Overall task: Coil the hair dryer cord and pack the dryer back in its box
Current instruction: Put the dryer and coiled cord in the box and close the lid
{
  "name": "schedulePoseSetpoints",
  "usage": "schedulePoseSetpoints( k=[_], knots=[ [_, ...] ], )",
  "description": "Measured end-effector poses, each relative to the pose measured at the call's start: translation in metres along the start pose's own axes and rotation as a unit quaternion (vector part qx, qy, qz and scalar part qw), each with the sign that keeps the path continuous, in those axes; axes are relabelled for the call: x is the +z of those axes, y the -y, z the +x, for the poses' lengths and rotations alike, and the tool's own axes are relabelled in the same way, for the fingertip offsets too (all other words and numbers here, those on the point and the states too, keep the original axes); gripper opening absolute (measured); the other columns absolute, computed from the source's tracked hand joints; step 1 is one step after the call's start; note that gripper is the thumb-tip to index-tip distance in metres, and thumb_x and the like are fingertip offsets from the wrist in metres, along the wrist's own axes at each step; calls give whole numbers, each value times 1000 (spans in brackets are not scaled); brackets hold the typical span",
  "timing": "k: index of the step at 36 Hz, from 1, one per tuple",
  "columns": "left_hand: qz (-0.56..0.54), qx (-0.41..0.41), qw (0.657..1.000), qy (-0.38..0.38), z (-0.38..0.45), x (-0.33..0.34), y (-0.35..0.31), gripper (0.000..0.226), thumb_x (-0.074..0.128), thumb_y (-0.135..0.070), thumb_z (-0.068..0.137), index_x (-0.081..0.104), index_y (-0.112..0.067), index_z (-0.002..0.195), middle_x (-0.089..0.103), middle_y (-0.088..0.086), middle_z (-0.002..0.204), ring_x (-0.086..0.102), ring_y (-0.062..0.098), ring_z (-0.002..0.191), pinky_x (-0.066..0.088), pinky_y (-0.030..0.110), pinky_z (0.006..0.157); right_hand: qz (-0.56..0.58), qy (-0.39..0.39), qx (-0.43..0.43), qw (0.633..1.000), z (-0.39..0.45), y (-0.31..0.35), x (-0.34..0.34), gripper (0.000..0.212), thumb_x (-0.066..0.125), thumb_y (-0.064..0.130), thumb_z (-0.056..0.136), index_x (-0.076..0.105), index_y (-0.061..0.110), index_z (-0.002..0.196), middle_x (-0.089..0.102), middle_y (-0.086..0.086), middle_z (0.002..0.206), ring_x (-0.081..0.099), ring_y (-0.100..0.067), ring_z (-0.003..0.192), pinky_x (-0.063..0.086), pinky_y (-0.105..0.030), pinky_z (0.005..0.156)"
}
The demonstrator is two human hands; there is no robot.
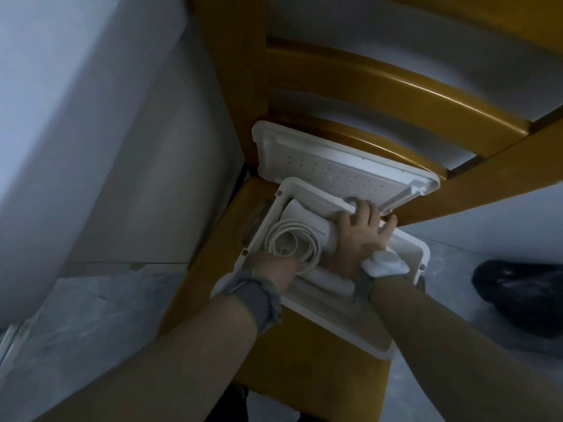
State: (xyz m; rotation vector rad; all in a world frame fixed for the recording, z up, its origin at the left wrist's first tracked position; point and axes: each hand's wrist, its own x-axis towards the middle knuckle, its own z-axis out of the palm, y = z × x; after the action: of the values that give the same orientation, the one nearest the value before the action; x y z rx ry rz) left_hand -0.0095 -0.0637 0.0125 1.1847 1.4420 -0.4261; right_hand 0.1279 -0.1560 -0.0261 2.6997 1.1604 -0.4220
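Observation:
A white box lies open on a yellow wooden chair seat, its perforated lid propped against the chair back. Inside lies the white hair dryer with its cord coiled in loops beside it. My right hand presses flat on the dryer body, fingers spread toward the box's far edge. My left hand reaches into the box at the near side of the coil, its fingers closed on the cord. A white plug or attachment shows just right of my right wrist.
The yellow chair has slatted back rails behind the box. A white wall or cabinet stands on the left. Grey marble floor lies around. A dark bag-like object sits on the floor to the right.

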Motion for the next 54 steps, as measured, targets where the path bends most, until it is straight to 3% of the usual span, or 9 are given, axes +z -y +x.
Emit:
schedulePoseSetpoints(
  k=[4, 7, 16, 23, 27, 37, 45, 49, 54],
  knots=[
    [223, 208, 945, -117, -5, -4, 17, 32, 69, -29, 75, 56, -24, 104, 52, 3, 115, 55, 24, 97, 49, 33, 75, 155, -118, 31, 980, -25, -12, -6, 69, 75, 54, 54, 58, 20, 111, 38, -20, 143, 34, -43, 134, 28, -62, 108],
    [396, 385, 800, -234, 11, 1, 8, 51, 67, -28, 74, 50, -29, 122, 44, 5, 133, 43, 30, 118, 45, 40, 90, 231, -108, 101, 962, -58, -3, -2, 51, 71, 42, 65, 60, 16, 108, 53, -14, 124, 54, -35, 109, 48, -45, 87],
    [584, 405, 677, -191, 45, 24, 5, 94, 50, -64, 75, 18, -17, 151, 12, 26, 157, 7, 49, 142, -3, 57, 114, 176, 17, 43, 983, -68, 19, 24, 42, 61, 49, 79, 60, 21, 111, 57, -5, 107, 57, -24, 89, 51, -35, 75],
    [529, 329, 763, -169, 49, 45, 5, 107, 51, -74, 73, 7, -13, 149, 11, 26, 153, 13, 41, 141, 10, 51, 116, 108, 114, 16, 988, -62, 15, 38, 21, 54, 36, 87, 59, 18, 97, 69, -5, 96, 66, -27, 84, 39, -32, 62],
    [483, 303, 799, -192, 48, 52, -8, 76, 60, -45, 83, 23, -11, 141, 29, 24, 142, 34, 35, 125, 32, 44, 104, 108, 140, -8, 984, -52, 10, 38, 17, 54, 31, 90, 65, 18, 93, 72, -5, 97, 68, -25, 85, 41, -28, 62],
    [468, 344, 808, -96, 48, 28, -8, 58, 72, -41, 70, 43, -29, 119, 29, 14, 128, 36, 37, 111, 45, 46, 88, 180, 183, 109, 960, -38, 12, 30, 21, 51, 26, 92, 64, 10, 99, 67, -9, 108, 63, -25, 98, 46, -29, 79],
    [441, 358, 815, -117, 48, 13, 1, 55, 74, -43, 68, 53, -23, 115, 34, 10, 130, 36, 33, 114, 40, 41, 94, 539, 211, 189, 793, -46, 28, 13, 21, 64, 8, 77, 66, -1, 95, 66, -19, 74, 65, -37, 73, 55, -52, 71],
    [415, 359, 827, -126, 49, 6, 4, 44, 67, -30, 77, 54, -21, 118, 37, 12, 134, 38, 35, 118, 39, 41, 97, 561, 145, 159, 799, -48, 46, 14, 37, 60, 12, 79, 69, 15, 114, 64, -7, 69, 60, -25, 65, 54, -38, 63],
    [401, 371, 829, -120, 49, -1, 3, 37, 62, -33, 80, 56, -20, 115, 41, 12, 128, 43, 33, 110, 41, 40, 95, 681, 253, 256, 638, -29, 52, 7, 14, 54, 6, 67, 50, 12, 55, 38, 0, 45, 32, -13, 33, 29, -23, 40]
  ],
)
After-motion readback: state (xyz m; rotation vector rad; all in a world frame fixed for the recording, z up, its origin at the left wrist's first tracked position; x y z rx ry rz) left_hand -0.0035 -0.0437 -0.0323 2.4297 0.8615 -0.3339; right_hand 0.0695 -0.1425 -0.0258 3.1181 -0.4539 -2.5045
